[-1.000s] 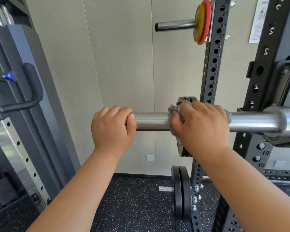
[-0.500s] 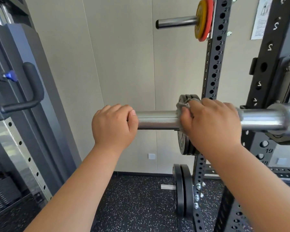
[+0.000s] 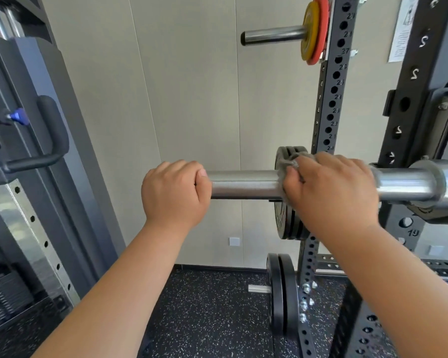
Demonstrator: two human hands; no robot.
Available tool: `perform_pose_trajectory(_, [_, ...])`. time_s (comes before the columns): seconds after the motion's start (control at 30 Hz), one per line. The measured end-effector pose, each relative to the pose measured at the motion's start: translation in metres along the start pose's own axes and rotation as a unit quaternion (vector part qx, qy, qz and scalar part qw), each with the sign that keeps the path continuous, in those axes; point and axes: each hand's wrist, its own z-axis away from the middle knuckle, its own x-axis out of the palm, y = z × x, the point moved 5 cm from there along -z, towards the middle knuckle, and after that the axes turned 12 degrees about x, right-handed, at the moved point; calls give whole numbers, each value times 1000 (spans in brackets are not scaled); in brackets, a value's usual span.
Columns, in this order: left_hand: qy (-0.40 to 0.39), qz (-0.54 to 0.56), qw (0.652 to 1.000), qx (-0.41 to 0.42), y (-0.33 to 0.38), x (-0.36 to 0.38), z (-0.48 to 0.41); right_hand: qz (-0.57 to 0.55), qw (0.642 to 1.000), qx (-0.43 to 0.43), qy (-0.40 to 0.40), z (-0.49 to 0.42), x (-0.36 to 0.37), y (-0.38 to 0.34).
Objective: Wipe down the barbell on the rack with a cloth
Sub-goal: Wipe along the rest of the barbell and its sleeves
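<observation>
Grey cloth (image 3: 288, 164) on barbell (image 3: 243, 184) — right hand (image 3: 331, 195) gripping.

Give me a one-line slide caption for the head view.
With the left hand gripping the barbell, the right hand wraps a grey cloth around it on the rack.

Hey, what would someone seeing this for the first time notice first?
Two hands on the shiny barbell at centre: the left hand grips its free end, and the right hand grips a grey cloth round it, nearer the rack. Top right, bright yellow and red plates sit on a peg of the rack.
</observation>
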Motion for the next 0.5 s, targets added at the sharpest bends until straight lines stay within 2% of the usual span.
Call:
perform_pose_trajectory(0.07, [11, -4, 1000, -7, 2, 1, 2, 4, 1000, 28, 7, 0, -8, 17])
perform_pose_trajectory(0.13, [8, -7, 1000, -12, 2, 3, 3, 1, 999, 47, 13, -1, -7, 5])
perform_pose_trajectory(0.33, [-14, -13, 1000, -5, 1, 6, 6, -50, 998, -21, 29, 13, 23, -94])
perform_pose_trajectory(0.43, [-11, -9, 1000, 14, -2, 6, 6, -59, 996, -66, 30, 9, 21, -84])
perform_pose_trajectory(0.5, [-3, -2, 1000, 21, -4, 6, 7, -52, 997, -62, 10, 6, 16, -58])
